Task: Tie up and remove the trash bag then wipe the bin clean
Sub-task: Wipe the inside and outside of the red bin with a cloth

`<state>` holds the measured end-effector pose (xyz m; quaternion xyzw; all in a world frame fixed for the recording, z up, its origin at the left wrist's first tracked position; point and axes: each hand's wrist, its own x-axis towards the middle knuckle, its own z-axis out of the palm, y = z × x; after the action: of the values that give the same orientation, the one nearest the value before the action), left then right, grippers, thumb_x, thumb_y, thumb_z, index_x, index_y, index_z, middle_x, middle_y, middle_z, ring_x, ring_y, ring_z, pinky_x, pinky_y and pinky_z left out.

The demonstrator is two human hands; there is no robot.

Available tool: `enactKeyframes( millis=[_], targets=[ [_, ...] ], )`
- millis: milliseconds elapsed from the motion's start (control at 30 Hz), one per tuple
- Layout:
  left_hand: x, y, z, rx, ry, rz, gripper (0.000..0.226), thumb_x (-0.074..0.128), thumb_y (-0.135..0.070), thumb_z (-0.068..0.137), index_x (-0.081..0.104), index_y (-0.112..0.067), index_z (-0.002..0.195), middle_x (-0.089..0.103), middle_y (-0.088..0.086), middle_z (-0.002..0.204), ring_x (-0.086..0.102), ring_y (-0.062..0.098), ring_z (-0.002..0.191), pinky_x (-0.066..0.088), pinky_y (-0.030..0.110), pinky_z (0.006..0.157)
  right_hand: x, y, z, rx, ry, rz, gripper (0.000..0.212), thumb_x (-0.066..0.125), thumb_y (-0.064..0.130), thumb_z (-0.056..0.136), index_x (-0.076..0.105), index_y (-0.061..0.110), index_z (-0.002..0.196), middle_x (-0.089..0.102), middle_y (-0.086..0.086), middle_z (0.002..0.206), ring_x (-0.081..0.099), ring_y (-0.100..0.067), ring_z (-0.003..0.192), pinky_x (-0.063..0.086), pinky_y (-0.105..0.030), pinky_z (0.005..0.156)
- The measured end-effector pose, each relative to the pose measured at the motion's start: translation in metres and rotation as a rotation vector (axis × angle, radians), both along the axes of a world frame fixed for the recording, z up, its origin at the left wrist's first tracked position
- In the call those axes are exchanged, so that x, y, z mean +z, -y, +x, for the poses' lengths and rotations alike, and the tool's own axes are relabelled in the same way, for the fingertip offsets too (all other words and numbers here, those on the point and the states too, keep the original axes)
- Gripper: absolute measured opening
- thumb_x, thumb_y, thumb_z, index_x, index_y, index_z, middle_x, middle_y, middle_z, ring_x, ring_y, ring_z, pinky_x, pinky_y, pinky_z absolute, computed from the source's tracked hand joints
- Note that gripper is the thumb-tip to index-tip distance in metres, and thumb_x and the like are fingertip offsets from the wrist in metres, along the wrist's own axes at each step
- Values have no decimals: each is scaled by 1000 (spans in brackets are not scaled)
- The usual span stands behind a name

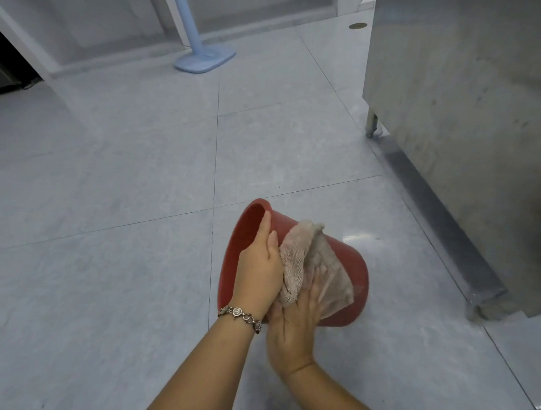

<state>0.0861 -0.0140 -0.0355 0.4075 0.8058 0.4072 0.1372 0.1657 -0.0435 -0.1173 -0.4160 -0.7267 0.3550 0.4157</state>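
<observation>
A red plastic bin [351, 263] is tipped on its side above the tiled floor, its mouth facing left. My left hand [259, 265] grips the bin's rim, fingers curled over the edge into the opening; a metal bracelet sits on that wrist. A beige fuzzy cloth [310, 261] lies draped over the bin's outer wall. My right hand [299, 322] presses the cloth flat against the bin's side with straight fingers. No trash bag is in view.
A steel cabinet [468, 119] on short legs stands close on the right. A light blue mop [203, 60] leans at the back by the wall. Grey floor tiles [110, 184] spread out to the left and front.
</observation>
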Motion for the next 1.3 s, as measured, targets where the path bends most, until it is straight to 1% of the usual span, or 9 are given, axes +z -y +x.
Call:
enactKeyframes(
  millis=[133,300,500,733,833,933,1033,1133,1300],
  targets=[
    [-5,5,1,48,31,10,44,29,-36,99,28,-41,142,49,-14,56,49,-10,45,40,7,46,1,-30,10,-134,106,7,65,19,62,89,24,29,144,26,4,151,14,-26,143,5,-52,110],
    [-5,4,0,114,53,35,44,31,-28,100,29,-32,145,34,-26,62,42,-30,54,34,-6,54,-16,-91,29,-386,89,-259,72,27,58,83,44,15,138,42,-8,147,32,-32,137,27,-62,108],
    [-1,-3,3,118,53,29,45,29,-29,100,27,-32,145,34,-27,63,38,-35,58,30,-9,53,-41,-142,47,-411,130,-622,61,25,63,89,54,21,122,64,-13,116,58,-36,107,43,-45,88],
    [11,-3,2,74,110,7,44,31,-34,99,29,-33,144,36,-27,63,36,-35,54,28,-10,53,-56,-148,61,-369,314,-586,77,17,74,83,63,16,105,68,-10,97,62,-33,94,46,-42,81],
    [22,-4,1,28,166,-29,46,34,-37,98,28,-34,144,51,-30,81,38,-34,59,29,-9,56,-62,-146,64,-293,395,-682,76,15,65,85,67,11,86,67,-9,82,62,-28,79,50,-40,75],
    [30,0,0,-38,12,-120,53,36,-35,98,17,-31,147,51,-15,59,53,-7,51,40,11,50,-72,-145,70,-232,529,-716,63,21,51,91,64,7,74,69,-15,82,60,-26,70,51,-38,72],
    [34,4,4,-89,-112,-249,59,39,-40,96,16,-26,148,65,4,70,63,20,65,45,34,59,-82,-153,91,-220,687,-682,63,24,46,93,68,2,84,69,-20,91,63,-34,82,49,-38,75],
    [35,6,13,-196,-214,-295,34,43,-38,95,50,-22,124,70,9,89,65,31,83,51,41,74,-88,-167,119,-338,731,-699,63,25,44,94,69,0,87,68,-22,89,63,-35,84,51,-44,82],
    [18,9,65,-453,-437,-407,22,40,-26,95,46,-13,112,68,20,91,63,43,78,39,40,58,-88,-186,148,-498,621,-582,63,27,50,94,55,-5,110,63,-28,107,60,-42,98,45,-44,81]
  ],
)
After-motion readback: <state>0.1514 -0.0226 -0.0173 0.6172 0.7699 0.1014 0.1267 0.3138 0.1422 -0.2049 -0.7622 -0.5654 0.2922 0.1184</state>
